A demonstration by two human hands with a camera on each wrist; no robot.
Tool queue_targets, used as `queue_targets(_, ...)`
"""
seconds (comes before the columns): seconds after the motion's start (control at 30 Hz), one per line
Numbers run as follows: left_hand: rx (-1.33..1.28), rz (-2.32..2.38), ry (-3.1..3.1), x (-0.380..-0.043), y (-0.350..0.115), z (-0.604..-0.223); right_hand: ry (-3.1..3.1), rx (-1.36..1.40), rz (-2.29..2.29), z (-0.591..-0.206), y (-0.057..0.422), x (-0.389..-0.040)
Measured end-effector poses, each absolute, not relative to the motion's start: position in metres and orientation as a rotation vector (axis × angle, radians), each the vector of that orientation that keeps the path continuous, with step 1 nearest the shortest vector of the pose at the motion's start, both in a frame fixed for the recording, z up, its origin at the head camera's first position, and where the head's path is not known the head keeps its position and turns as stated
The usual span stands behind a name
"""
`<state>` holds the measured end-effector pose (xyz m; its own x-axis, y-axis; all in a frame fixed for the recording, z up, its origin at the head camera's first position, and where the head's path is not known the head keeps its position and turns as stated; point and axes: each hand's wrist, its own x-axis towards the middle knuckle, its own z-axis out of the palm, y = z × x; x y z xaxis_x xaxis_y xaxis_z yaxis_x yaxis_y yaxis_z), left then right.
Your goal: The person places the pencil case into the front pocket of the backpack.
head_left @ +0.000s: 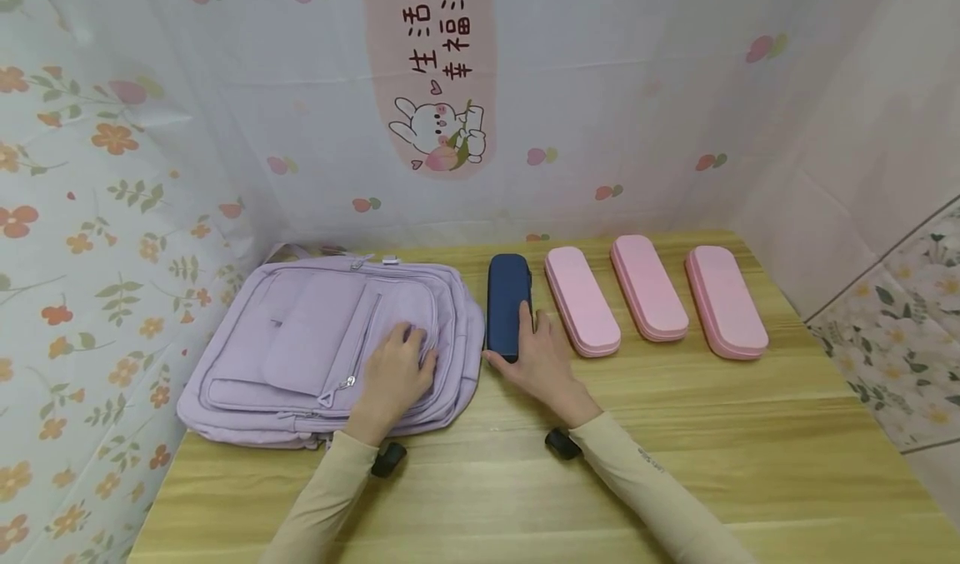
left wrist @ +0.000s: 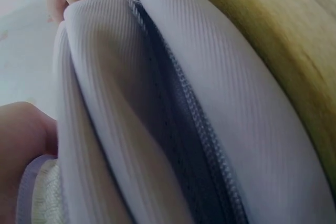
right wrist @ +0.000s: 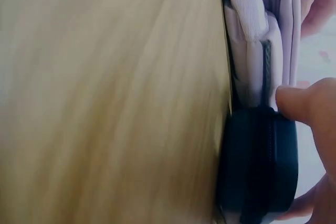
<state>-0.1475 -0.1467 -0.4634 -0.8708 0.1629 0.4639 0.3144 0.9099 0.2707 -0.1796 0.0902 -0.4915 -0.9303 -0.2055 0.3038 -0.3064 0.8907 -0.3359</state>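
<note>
A lilac backpack (head_left: 311, 322) lies flat at the left of the table. My left hand (head_left: 395, 376) grips the fabric of its front pocket with bent fingers. Close up in the left wrist view, a zipped compartment (left wrist: 173, 114) of the backpack gapes, showing a dark inside between ribbed edges. Just right of the bag lies a navy zip pencil case (head_left: 507, 297). My right hand (head_left: 543, 360) holds its near end, thumb on the left side and fingers on the right. In the right wrist view, the thumb (right wrist: 294, 103) touches the corner of the case (right wrist: 257, 166).
Three pink pencil cases (head_left: 583, 301) (head_left: 648, 289) (head_left: 726, 301) lie in a slanted row to the right of the navy one. Behind the wooden table (head_left: 495, 481) hangs a printed curtain (head_left: 637, 131), and a flowered sheet (head_left: 90, 297) hangs at the left.
</note>
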Motion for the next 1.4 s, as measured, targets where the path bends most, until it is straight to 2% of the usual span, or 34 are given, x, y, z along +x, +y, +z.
queue_targets(0.7,-0.291,-0.526,-2.547,-0.149,-0.144,-0.460,-2.678,0.150,0.960,-0.497,0.098,-0.175)
queue_targets(1.1,-0.299,-0.581,-2.417,-0.148,-0.150,-0.456,-2.548,0.152,1.092,-0.497,0.108,-0.176)
queue_targets(1.4,-0.295,-0.658,-2.250,-0.153,-0.158,-0.447,-2.528,0.107,1.178,-0.483,0.108,-0.171)
